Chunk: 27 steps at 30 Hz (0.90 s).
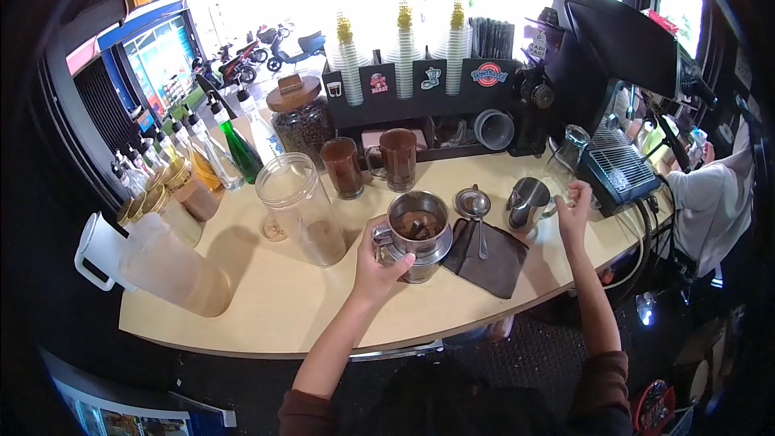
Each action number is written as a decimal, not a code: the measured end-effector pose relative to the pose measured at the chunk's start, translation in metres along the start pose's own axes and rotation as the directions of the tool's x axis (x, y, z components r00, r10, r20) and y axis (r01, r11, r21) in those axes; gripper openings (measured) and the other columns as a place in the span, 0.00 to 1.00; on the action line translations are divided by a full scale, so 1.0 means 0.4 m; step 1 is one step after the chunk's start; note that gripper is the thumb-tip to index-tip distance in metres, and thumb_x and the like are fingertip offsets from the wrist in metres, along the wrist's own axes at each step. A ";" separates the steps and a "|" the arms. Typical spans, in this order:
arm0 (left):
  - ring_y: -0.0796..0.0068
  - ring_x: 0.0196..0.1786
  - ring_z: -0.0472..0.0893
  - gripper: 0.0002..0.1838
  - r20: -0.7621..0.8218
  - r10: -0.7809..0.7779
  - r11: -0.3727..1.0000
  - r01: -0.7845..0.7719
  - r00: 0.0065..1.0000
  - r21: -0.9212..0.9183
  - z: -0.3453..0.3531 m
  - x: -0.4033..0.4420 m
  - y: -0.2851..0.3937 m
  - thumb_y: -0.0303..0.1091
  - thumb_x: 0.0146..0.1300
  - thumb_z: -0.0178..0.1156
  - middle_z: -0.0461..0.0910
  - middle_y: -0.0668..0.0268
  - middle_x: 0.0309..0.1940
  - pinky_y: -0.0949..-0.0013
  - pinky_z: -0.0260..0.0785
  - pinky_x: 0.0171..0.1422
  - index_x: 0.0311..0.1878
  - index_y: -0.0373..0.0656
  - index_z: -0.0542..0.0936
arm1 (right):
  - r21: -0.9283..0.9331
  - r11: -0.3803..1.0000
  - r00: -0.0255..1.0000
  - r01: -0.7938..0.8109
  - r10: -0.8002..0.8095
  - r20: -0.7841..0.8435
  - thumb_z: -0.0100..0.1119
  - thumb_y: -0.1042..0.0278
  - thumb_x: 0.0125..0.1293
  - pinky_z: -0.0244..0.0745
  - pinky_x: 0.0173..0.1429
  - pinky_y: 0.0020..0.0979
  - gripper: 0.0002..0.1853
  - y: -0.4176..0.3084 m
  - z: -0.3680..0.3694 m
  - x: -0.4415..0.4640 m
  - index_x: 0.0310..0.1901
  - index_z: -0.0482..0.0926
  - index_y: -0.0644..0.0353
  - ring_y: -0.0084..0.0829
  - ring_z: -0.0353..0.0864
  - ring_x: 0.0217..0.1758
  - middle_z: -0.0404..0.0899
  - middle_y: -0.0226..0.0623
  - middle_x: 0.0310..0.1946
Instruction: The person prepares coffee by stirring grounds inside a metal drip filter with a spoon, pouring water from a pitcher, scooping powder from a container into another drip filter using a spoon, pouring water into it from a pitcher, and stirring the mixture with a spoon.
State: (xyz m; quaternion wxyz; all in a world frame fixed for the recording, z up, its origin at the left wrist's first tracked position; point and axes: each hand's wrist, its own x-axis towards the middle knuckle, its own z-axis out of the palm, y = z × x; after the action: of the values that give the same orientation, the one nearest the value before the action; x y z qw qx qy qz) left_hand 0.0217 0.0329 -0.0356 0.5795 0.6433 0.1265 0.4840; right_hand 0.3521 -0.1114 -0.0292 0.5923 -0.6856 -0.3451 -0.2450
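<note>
My left hand is wrapped round a metal drip coffee filter with ground coffee inside, its thumb over the wide rim. The filter sits on a cup that is mostly hidden beneath it. My right hand is raised at the right, thumb and fingers apart, beside a steel milk pitcher and a clear glass jug. Whether it touches the jug is hard to tell. Between my hands, a spoon rests across a small metal dish and a dark folded cloth.
A tall clear jar and a cloudy plastic pitcher stand left. Behind are two brown mugs, a coffee bean jar and a cup rack. An espresso machine bounds the right; another person's sleeve shows beyond.
</note>
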 end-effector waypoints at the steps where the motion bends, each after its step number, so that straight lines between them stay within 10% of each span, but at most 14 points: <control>1: 0.71 0.55 0.73 0.35 -0.001 -0.006 1.000 0.006 1.000 0.005 0.000 0.001 0.001 0.37 0.48 0.70 0.75 0.62 0.49 0.65 0.62 0.63 0.59 0.38 0.66 | 0.002 1.000 1.000 0.003 -0.003 0.002 0.57 0.75 0.55 0.65 0.39 0.29 0.06 -0.021 0.004 -0.009 0.33 0.70 0.63 0.29 0.68 0.29 0.69 0.32 0.28; 3: 0.71 0.54 0.73 0.35 -0.001 0.002 1.000 -0.002 1.000 0.011 -0.004 0.002 -0.007 0.36 0.48 0.70 0.75 0.62 0.49 0.65 0.62 0.63 0.59 0.38 0.66 | 0.240 0.963 0.953 0.124 -0.183 0.240 0.57 0.76 0.55 0.67 0.39 0.32 0.08 -0.054 0.002 -0.044 0.35 0.69 0.64 0.32 0.72 0.32 0.71 0.36 0.32; 7: 0.72 0.54 0.73 0.35 0.018 0.009 1.000 -0.010 1.000 0.008 -0.006 0.003 -0.008 0.36 0.48 0.70 0.75 0.62 0.49 0.66 0.62 0.63 0.59 0.39 0.66 | 0.028 0.984 0.571 0.174 -0.124 0.812 0.60 0.72 0.56 0.73 0.38 0.40 0.08 -0.171 0.047 -0.120 0.32 0.72 0.66 0.47 0.79 0.33 0.76 0.49 0.28; 17: 0.71 0.55 0.74 0.35 0.007 0.002 1.000 -0.003 1.000 0.030 -0.009 -0.001 -0.014 0.35 0.49 0.70 0.75 0.62 0.49 0.65 0.62 0.63 0.59 0.39 0.66 | -0.242 0.957 0.442 0.158 0.151 0.884 0.61 0.66 0.55 0.76 0.39 0.43 0.13 -0.103 0.157 -0.116 0.24 0.77 0.70 0.53 0.81 0.33 0.79 0.55 0.25; 20: 0.71 0.55 0.74 0.34 0.003 0.025 1.000 -0.025 1.000 0.010 -0.008 0.003 -0.015 0.35 0.49 0.70 0.75 0.62 0.49 0.65 0.62 0.63 0.59 0.39 0.66 | -0.202 0.971 0.430 0.130 0.128 0.894 0.61 0.69 0.53 0.74 0.30 0.38 0.10 -0.085 0.165 -0.100 0.21 0.74 0.65 0.36 0.82 0.23 0.77 0.43 0.17; 22: 0.71 0.54 0.74 0.34 0.019 0.031 0.997 -0.033 0.999 0.064 -0.010 0.003 -0.013 0.35 0.49 0.70 0.75 0.62 0.49 0.65 0.62 0.63 0.59 0.39 0.67 | -0.327 0.930 0.286 -0.165 0.363 0.887 0.57 0.69 0.56 0.72 0.26 0.35 0.09 -0.135 0.129 -0.064 0.24 0.74 0.66 0.31 0.79 0.21 0.76 0.38 0.16; 26: 0.71 0.54 0.75 0.33 0.009 0.039 0.997 -0.039 0.999 0.060 -0.011 0.003 -0.015 0.35 0.49 0.70 0.76 0.62 0.49 0.65 0.63 0.63 0.58 0.39 0.67 | -0.390 0.902 0.298 -0.182 0.429 0.853 0.55 0.66 0.63 0.75 0.35 0.40 0.12 -0.178 0.087 0.025 0.29 0.75 0.68 0.39 0.83 0.27 0.78 0.45 0.20; 27: 0.71 0.54 0.75 0.33 0.012 0.039 0.996 -0.040 0.999 0.079 -0.012 0.003 -0.018 0.35 0.49 0.69 0.76 0.62 0.49 0.65 0.64 0.62 0.58 0.39 0.67 | -0.208 0.976 0.431 -0.071 0.218 0.876 0.54 0.66 0.64 0.74 0.35 0.38 0.11 -0.195 0.076 0.043 0.31 0.76 0.67 0.36 0.82 0.28 0.78 0.45 0.21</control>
State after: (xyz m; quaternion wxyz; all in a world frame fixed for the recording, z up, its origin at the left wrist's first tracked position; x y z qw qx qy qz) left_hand 0.0213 0.0390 -0.0417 0.5446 0.6707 0.1297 0.4865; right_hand 0.3013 -0.0736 0.0283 0.2906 -0.7779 -0.5269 0.1809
